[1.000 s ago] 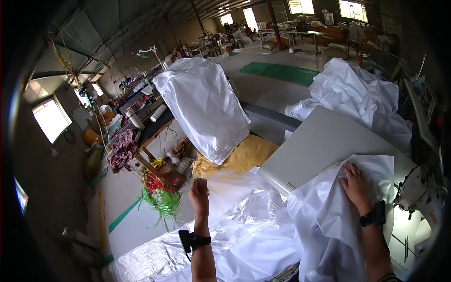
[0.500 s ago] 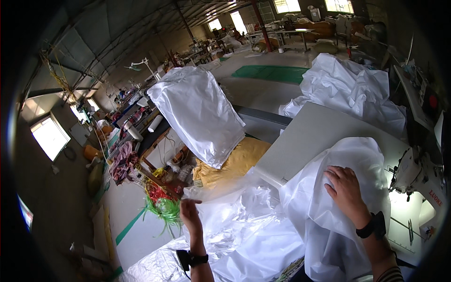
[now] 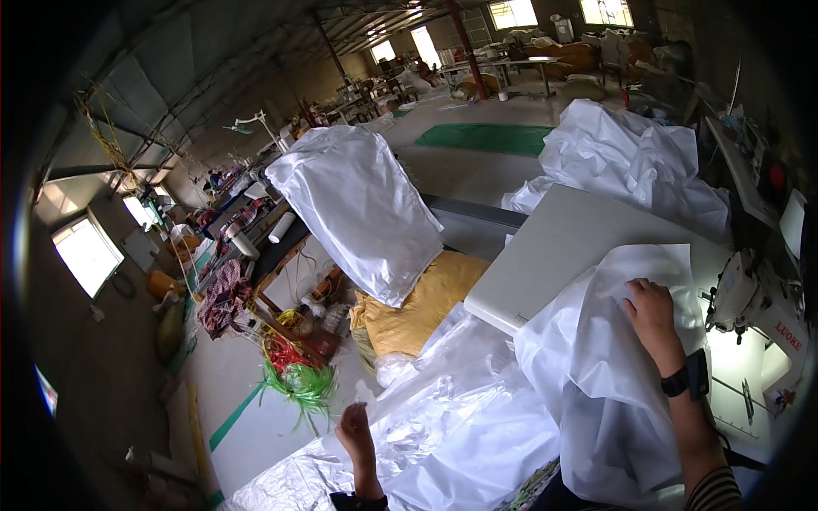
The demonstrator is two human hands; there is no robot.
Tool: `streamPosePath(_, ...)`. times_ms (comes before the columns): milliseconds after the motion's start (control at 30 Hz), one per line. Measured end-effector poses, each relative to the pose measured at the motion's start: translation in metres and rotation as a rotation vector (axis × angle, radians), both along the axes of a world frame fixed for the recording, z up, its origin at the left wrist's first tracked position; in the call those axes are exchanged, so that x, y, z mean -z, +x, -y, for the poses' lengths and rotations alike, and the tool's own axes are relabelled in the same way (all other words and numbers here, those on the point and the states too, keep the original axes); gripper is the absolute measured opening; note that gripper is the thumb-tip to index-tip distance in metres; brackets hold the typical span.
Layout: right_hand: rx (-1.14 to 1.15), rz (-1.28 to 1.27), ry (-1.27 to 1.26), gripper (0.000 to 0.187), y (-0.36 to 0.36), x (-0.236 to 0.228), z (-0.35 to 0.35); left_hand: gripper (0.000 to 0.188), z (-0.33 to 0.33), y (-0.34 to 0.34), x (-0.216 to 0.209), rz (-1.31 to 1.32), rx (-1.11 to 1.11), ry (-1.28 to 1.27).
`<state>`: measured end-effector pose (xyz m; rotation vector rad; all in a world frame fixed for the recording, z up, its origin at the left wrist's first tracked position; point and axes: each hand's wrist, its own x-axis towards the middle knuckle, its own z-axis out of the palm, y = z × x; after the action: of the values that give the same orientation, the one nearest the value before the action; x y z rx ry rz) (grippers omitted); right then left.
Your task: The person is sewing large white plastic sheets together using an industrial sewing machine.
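Note:
A white plastic sheet (image 3: 596,366) drapes over the near edge of the grey tabletop and hangs down in front of me. My right hand (image 3: 654,317) is against its upper part, fingers bent and closed on the material; the fingertips are partly hidden. Lower and to the left, my left hand (image 3: 355,436) is closed in a loose fist beside crinkled clear plastic film (image 3: 434,366). A wisp of that film shows above its fingers. Shiny white sheeting (image 3: 477,443) spreads between my arms across my lap area.
A sewing machine (image 3: 758,302) with a lit bed stands at right on the grey tabletop (image 3: 562,247). Ahead, a white bundle (image 3: 358,204) rests on a yellow sack (image 3: 426,298). More white sheeting (image 3: 622,162) is heaped behind the table. Green strands (image 3: 298,383) hang at left.
My left hand has moved down, drawing the film with it. My right hand has gone from lying spread on the white sheet to bent fingers, slightly up and right; the sheet's top corner now stands out.

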<state>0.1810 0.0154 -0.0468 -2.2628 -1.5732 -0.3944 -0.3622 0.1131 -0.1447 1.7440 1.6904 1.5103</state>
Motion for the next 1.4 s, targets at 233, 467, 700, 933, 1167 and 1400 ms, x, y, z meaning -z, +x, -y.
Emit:
streamPosePath(233, -0.835, -0.379, -0.132, 0.038, -0.16, -0.006, 0.018, 0.007, 0.058, -0.007, -0.032, -0.023, -0.09, 0.158)
streamPosePath(467, -0.682, -0.194, -0.081, 0.085, -0.232, 0.091, -0.024, 0.016, 0.142, -0.003, -0.068, 0.603, -0.162, 0.242)
streamPosePath(700, -0.66, -0.291, -0.091, 0.019, -0.252, 0.131, -0.057, 0.019, 0.171, -0.017, -0.113, 0.916, 0.188, 0.738)
streamPosePath(933, -1.143, -0.741, 0.02, 0.015, -0.286, 0.041, 0.001, 0.098, 0.139, 0.055, -0.029, 0.054, 0.301, -0.326)
streamPosePath(1167, -1.012, -0.669, -0.003, 0.047, -0.245, 0.119, 0.009, 0.031, 0.12, 0.07, -0.017, 0.172, 0.066, -0.167)
streamPosePath(1400, -0.609, -0.757, -0.354, 0.072, -0.212, 0.169, 0.003, 0.016, 0.124, 0.068, -0.037, 0.524, 0.032, -0.028)
